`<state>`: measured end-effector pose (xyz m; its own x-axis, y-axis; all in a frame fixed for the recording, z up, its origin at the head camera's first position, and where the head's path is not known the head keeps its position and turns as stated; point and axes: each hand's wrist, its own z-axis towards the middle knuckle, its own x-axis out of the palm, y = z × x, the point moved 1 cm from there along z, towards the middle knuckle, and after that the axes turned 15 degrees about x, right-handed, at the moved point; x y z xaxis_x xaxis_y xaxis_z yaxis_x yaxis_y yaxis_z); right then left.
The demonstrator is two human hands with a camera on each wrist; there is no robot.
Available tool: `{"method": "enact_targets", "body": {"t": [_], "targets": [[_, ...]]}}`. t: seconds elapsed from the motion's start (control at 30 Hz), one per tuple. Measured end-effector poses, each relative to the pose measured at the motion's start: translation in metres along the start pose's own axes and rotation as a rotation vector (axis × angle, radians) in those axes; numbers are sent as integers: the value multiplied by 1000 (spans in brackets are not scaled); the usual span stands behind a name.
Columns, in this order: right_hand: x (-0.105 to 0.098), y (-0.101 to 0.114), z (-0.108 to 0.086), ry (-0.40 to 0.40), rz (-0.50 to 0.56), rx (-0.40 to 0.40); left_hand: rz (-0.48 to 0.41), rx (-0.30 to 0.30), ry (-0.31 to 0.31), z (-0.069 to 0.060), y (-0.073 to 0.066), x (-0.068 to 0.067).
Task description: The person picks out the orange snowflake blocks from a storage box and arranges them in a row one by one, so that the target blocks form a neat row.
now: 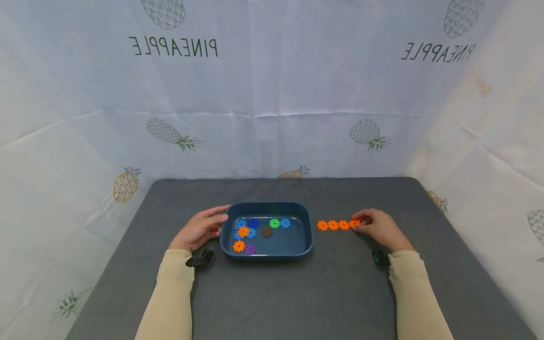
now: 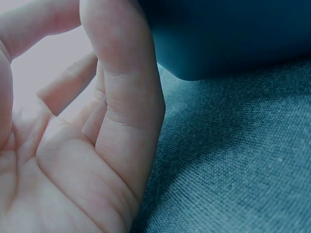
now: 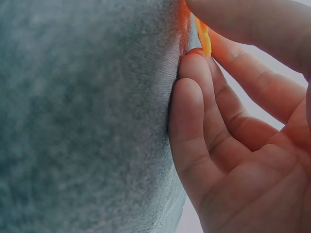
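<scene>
My left hand (image 1: pixel 199 230) holds the dark blue tray (image 1: pixel 272 257) by its left side, the thumb at the rim and a finger reaching the back corner. From the left wrist, bent fingers show beside the tray's wall (image 2: pixel 228 39). Right of the tray, several orange notched discs (image 1: pixel 333 225) lie in a row on the table. My right hand (image 1: pixel 379 228) pinches the orange disc (image 1: pixel 354 223) at the row's right end between thumb and fingers. Close up, that disc (image 3: pixel 206 41) appears edge-on between the fingertips, mostly covered.
Inside the tray lie several loose discs: blue, a green one (image 1: pixel 274 223), a brown one (image 1: pixel 267 232), a purple one (image 1: pixel 250 249) and orange ones (image 1: pixel 239 246). A grey cloth covers the table (image 1: pixel 289 297). White pineapple-print curtains (image 1: pixel 255 85) hang behind and at both sides.
</scene>
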<state>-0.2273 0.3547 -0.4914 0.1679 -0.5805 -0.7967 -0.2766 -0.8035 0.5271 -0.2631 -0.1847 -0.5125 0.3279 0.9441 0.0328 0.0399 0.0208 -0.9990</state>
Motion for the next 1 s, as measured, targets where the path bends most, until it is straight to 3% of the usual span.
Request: {"method": "enact_targets", "body": {"t": [0.5,0.7,0.87,1.0], "targets": [[0,0,-1,26,12,3,-11,0,8,1,3,-2],[-3,13,-4,-12,-18,-35,-3,19,-14,-4,2,-6],[-3,35,-15,-60,-15,-110,0,32,9,-2,3,-2],[2,76,-21,-62,-34,-212,-14,36,1,-2,2,0]]}}
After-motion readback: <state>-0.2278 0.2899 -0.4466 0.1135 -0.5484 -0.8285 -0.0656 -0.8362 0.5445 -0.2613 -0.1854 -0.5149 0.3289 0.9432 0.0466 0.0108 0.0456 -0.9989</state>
